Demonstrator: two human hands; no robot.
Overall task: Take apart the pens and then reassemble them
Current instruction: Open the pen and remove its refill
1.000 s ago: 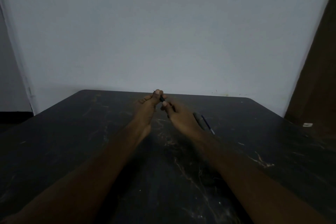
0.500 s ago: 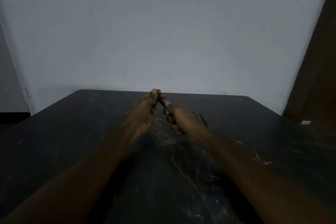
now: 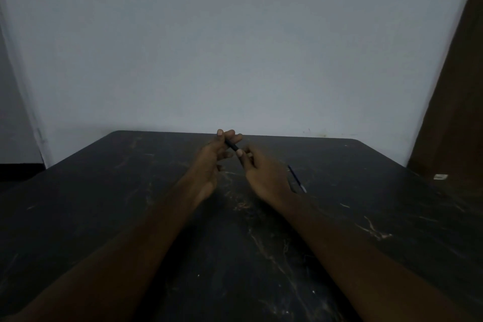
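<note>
Pen sits above the tabletop, pinched at both ends: my left grip takes the far end, my right grip the near end. Light, stiff and likely slick plastic, I judge; best held close to the joint, twisting gently.

The left hand and the right hand meet above the middle of the tabletop, a pen barrel spanning between their fingertips. A thin pen part lies on the tabletop just right of the right hand. Behind the tabletop stands a wall.
</note>
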